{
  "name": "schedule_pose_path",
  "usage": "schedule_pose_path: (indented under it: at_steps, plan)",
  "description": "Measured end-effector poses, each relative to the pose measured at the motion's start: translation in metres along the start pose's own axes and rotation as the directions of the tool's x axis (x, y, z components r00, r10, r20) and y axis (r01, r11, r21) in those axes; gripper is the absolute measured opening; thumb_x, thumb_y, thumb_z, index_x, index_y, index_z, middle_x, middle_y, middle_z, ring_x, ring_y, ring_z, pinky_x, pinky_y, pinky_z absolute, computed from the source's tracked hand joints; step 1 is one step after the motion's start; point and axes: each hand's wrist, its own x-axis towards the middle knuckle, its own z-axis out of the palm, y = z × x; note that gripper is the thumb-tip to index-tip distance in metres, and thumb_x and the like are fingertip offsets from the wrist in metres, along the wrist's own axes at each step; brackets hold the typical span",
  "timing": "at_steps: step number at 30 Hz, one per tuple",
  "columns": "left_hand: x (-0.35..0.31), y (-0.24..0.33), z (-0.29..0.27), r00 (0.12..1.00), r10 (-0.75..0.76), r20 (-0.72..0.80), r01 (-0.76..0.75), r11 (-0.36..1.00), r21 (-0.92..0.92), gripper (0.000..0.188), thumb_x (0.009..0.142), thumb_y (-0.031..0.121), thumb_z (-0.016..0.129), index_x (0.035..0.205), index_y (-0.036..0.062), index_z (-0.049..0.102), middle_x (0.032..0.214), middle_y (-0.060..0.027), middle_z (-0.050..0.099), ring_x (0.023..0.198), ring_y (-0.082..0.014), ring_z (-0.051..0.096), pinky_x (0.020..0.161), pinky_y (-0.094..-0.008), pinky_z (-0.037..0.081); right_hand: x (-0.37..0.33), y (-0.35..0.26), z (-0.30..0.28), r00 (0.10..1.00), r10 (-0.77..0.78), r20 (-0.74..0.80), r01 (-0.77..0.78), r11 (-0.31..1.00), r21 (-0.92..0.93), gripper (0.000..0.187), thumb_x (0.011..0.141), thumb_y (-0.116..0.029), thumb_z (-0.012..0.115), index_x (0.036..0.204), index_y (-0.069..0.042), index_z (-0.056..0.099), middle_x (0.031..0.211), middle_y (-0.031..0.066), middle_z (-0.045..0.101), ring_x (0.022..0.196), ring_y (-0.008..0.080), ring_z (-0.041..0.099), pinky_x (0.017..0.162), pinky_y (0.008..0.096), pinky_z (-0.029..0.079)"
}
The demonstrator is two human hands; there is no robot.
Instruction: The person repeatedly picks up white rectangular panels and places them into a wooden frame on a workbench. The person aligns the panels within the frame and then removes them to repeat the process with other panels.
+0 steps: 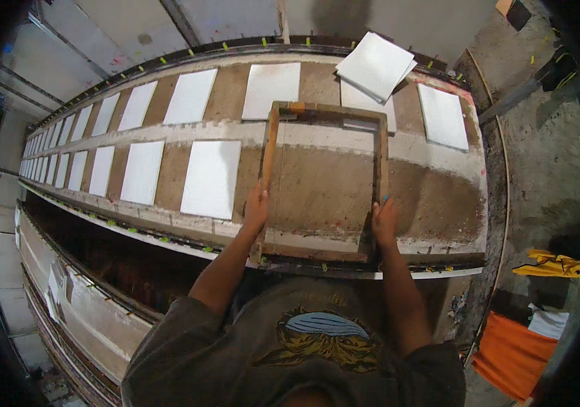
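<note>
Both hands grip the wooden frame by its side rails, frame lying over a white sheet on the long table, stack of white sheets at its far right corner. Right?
Not quite. In the head view the left hand and right hand do grip the wooden frame by its side rails, and the stack of white sheets sits at its far right corner, but the frame lies over bare brown table, not a white sheet.

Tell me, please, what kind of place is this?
Probably a hand screen-printing workshop. A very long table carries two rows of white sheets, and the left hand and right hand hold a wooden frame flat on it.
</note>
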Motion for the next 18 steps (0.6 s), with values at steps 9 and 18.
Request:
schedule_pose_path:
  at_steps: [9,18]
  plan:
    - [0.0,0.002,-0.004,1.0,0.025,-0.014,-0.023,0.992,0.121,0.045,0.103,0.026,0.051,0.142,0.0018,0.05,0.121,-0.0228,0.059,0.112,-0.0371,0.057,0.096,-0.046,0.045,-0.003,0.003,0.008,0.997,0.078,-0.012,-0.079,0.993,-0.089,0.055,0.099,-0.03,0.059,0.136,0.007,0.042,0.121,0.0306,0.054,0.112,0.048,0.054,0.094,0.0526,0.045]
    - [0.068,-0.015,0.016,0.986,-0.124,-0.11,0.13,0.99,0.05,0.046,0.103,0.028,0.053,0.141,0.0034,0.052,0.119,-0.0231,0.058,0.11,-0.0389,0.057,0.094,-0.0459,0.045,0.112,-0.066,-0.026,0.993,0.036,-0.11,-0.036,0.999,0.007,0.059,0.092,-0.042,0.068,0.13,0.001,0.054,0.117,0.0229,0.059,0.113,0.0389,0.056,0.095,0.0474,0.046]
